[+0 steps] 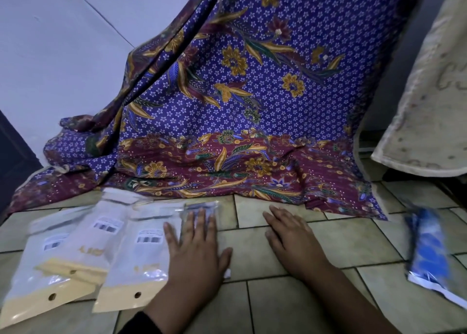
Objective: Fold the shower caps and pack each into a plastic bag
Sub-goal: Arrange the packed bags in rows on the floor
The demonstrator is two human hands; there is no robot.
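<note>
My left hand (195, 247) lies flat with straight fingers on a clear plastic bag (202, 207) that holds something dark, on the tiled floor. Beside it on the left lie three white and yellow plastic bags (136, 258) with barcode labels, partly overlapping. My right hand (290, 235) rests flat on the bare tiles, fingers spread, holding nothing. A blue patterned shower cap pack (429, 252) lies far right on the floor, apart from both hands.
A purple and maroon batik cloth (252, 106) hangs down and spreads over the floor (353, 245) behind the bags. A beige mat (429, 106) leans at the upper right. A white wall is at the upper left.
</note>
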